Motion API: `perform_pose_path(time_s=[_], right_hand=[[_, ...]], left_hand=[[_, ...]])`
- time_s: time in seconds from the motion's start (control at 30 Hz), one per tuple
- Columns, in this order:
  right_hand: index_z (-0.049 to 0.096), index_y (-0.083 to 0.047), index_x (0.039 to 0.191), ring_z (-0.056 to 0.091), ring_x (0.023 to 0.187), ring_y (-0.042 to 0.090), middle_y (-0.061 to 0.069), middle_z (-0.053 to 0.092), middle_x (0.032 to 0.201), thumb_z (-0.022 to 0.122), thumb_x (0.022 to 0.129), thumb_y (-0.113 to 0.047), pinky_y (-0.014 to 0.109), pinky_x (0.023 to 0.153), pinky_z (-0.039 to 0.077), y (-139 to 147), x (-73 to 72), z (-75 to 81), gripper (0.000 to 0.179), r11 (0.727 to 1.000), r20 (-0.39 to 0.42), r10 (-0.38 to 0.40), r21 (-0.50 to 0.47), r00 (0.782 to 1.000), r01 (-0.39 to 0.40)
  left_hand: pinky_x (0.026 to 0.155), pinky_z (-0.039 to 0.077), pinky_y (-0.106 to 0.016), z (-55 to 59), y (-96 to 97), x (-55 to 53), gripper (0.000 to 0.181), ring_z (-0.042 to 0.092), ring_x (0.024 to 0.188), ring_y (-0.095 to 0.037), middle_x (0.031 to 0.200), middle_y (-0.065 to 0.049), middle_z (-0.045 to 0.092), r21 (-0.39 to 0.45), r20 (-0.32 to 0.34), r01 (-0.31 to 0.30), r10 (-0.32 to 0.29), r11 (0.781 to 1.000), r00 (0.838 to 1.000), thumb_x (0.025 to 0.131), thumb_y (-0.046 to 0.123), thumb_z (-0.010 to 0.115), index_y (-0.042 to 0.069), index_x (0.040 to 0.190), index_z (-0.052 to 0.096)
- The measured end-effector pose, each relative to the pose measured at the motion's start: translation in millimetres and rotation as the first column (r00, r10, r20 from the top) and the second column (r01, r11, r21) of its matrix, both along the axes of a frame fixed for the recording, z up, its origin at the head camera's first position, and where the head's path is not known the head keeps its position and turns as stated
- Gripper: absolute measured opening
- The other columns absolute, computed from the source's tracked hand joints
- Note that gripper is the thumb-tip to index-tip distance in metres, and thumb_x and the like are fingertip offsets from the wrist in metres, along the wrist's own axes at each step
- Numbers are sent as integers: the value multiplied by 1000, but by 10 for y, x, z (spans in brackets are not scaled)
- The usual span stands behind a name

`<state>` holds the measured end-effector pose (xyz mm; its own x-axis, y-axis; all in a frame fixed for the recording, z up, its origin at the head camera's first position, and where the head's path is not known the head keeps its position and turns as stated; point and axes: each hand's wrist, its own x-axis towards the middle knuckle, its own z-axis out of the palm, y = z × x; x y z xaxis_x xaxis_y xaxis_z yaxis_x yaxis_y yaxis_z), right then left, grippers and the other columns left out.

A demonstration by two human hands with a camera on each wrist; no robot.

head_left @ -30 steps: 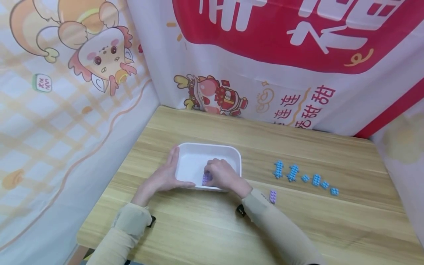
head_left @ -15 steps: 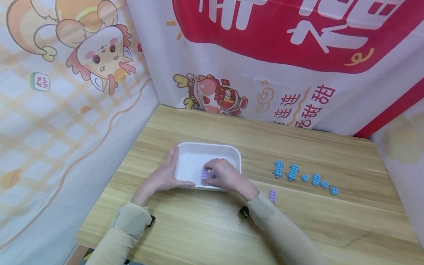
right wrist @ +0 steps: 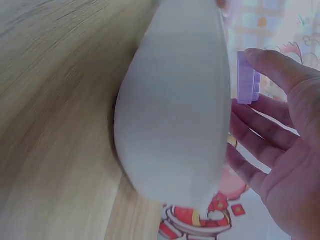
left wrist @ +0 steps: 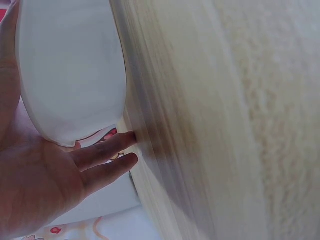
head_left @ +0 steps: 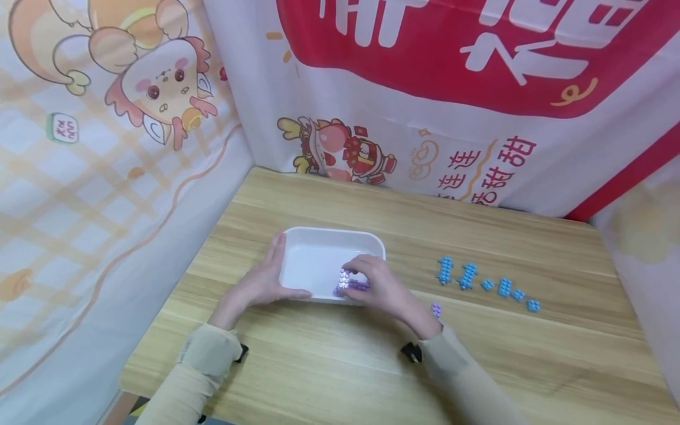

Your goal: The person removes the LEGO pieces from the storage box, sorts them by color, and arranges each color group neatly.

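A white plastic box [head_left: 313,265] stands on the table. My left hand [head_left: 262,277] rests against its left end, thumb along the front rim and fingers straight along the side; in the left wrist view the fingers [left wrist: 107,162] stretch out beside the box wall. Over the front right part of the box, my right hand [head_left: 379,283] pinches a light purple building brick [head_left: 344,278] between thumb and fingertips. The right wrist view shows this brick [right wrist: 246,80] held above the rim. More purple [head_left: 359,285] shows beneath that hand, partly hidden.
Another purple brick [head_left: 436,310] lies on the table by the right forearm. Several blue bricks [head_left: 504,287] form a row farther right. Printed cloths hang behind and left of the wooden table [head_left: 319,366].
My right hand has moved right and lifted slightly inside the box, with the purple brick between its fingers and more purple uncovered below. The left hand stays on the box.
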<state>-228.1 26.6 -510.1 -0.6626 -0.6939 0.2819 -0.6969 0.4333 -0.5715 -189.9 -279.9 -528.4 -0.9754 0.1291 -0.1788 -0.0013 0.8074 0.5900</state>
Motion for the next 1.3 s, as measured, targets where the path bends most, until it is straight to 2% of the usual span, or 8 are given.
perform_pose_path(time_s=[0.27,0.53,0.73,0.93,1.13,1.3], right_hand=[[77,-2,126,77,108,28,11,79,117,93,88,-17,44,98,67,209,25,-20,44,997,9,-75,-24,997,75],[76,-4,127,76,109,24,10,78,122,94,86,-16,45,101,67,478,126,-78,47,986,28,-156,-47,987,157],[77,-5,129,76,120,28,10,78,130,93,87,-13,50,107,65,735,205,-137,46,976,35,-203,-73,978,205],[76,-9,133,72,129,33,12,77,136,92,89,-13,58,112,61,1067,320,-196,48,955,88,-293,-26,952,296],[75,-2,133,74,123,40,17,79,131,91,86,-7,65,108,60,1425,426,-239,49,930,67,-369,11,927,369],[75,0,132,76,120,42,20,79,130,91,85,-4,66,105,61,1655,498,-244,49,915,55,-403,44,914,401]], left_hand=[[129,37,-70,26,-5,-29,161,28,163,-59,185,-23,-15,-5,11,1,-1,1000,1000,75,71,93,3,174,-14],[130,36,-71,22,11,-30,160,26,163,-58,185,-22,-14,-10,10,3,-3,1000,1000,75,71,92,3,174,-14],[130,36,-70,5,19,-33,160,26,164,-58,185,-23,-14,-4,5,4,-4,1000,1000,76,71,92,3,174,-14],[131,36,-68,-5,25,-28,160,26,165,-56,185,-21,-14,4,1,7,-7,1000,1000,75,69,94,4,175,-14],[130,36,-70,11,36,-27,159,26,164,-57,185,-21,-13,5,-4,8,-8,1000,1000,75,68,93,3,175,-13],[130,36,-70,20,34,-6,159,26,164,-58,185,-23,-13,-7,6,2,-2,1000,1000,76,69,93,3,174,-14]])
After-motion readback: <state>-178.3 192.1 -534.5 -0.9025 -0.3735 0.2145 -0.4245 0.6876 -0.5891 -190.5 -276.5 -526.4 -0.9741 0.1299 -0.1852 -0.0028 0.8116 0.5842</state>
